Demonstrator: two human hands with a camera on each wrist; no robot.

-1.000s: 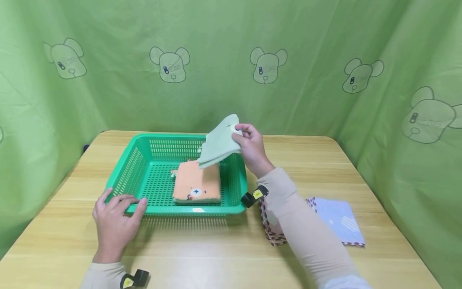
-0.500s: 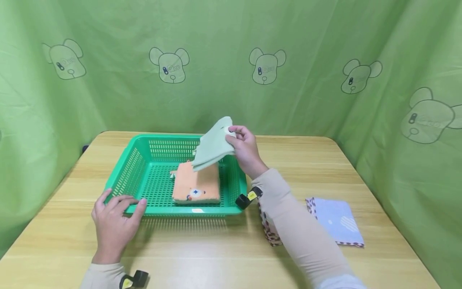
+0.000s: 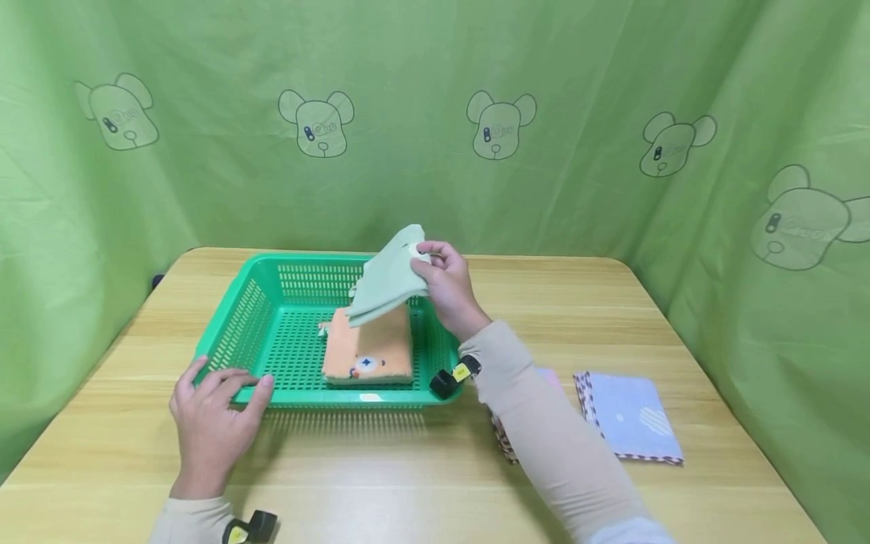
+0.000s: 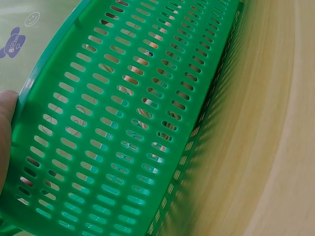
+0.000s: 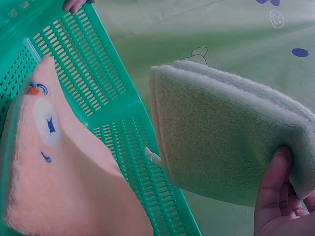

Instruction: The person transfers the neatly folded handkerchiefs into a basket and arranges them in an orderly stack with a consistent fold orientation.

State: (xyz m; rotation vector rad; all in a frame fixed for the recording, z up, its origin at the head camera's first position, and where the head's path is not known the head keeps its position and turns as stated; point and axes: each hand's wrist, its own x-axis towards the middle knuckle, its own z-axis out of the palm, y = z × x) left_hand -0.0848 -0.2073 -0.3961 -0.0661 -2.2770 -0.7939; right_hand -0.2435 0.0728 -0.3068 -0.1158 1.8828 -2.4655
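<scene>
My right hand (image 3: pixel 448 291) pinches a folded pale green towel (image 3: pixel 389 279) by its right edge, near a white patch. The towel hangs tilted over a green plastic basket (image 3: pixel 231 302), above a folded orange towel (image 3: pixel 370 340) with an embroidered face that lies inside. In the right wrist view, the thumb presses into the plush green towel (image 5: pixel 216 132), and its folded layers show along the top. My left hand (image 3: pixel 214 423) grips the basket's front-left rim, its fingertips over the edge. The left wrist view shows the slotted basket wall (image 4: pixel 115 123) with part of that hand beside it.
A folded blue towel (image 3: pixel 632 412) with a checked border lies on the wooden table (image 3: pixel 340 483) at the right. Beside it, a pink towel (image 3: pixel 549 376) with a similar border is mostly hidden under my right forearm. A green curtain (image 3: pixel 408 181) surrounds the table's back and sides.
My right hand has moved left and slightly down with the green towel, farther over the basket. The left hand has stayed at the rim.
</scene>
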